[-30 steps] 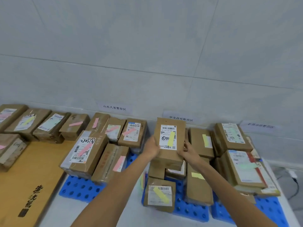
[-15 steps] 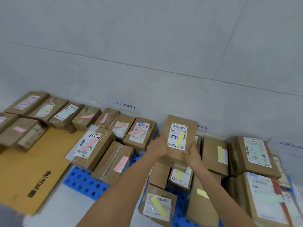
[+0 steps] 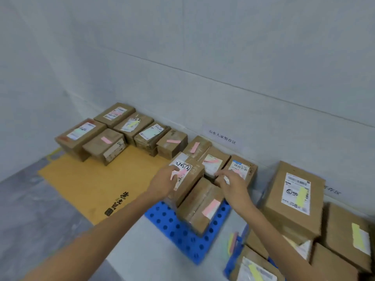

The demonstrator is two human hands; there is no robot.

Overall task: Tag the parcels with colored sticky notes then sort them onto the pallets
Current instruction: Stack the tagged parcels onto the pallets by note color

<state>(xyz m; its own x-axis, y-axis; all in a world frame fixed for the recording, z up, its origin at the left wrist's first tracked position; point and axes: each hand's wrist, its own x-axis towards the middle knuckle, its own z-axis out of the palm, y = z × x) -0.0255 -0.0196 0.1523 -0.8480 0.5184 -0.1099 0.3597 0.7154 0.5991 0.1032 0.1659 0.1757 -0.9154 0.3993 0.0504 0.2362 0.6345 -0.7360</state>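
The left hand (image 3: 162, 184) lay on the near edge of a parcel with a handwritten label (image 3: 194, 173), which stood on the blue pallet (image 3: 174, 226). Its fingers (image 3: 172, 172) were bent over the label, but the blur hid whether they clamped the parcel. The right hand (image 3: 233, 184) was just beside it, over a parcel with a blue-topped label (image 3: 241, 168). Its fingers (image 3: 220, 175) were bent and close together; I cannot tell if they held anything. A parcel with a yellow sticky note (image 3: 294, 197) sat on top of the stack at the right.
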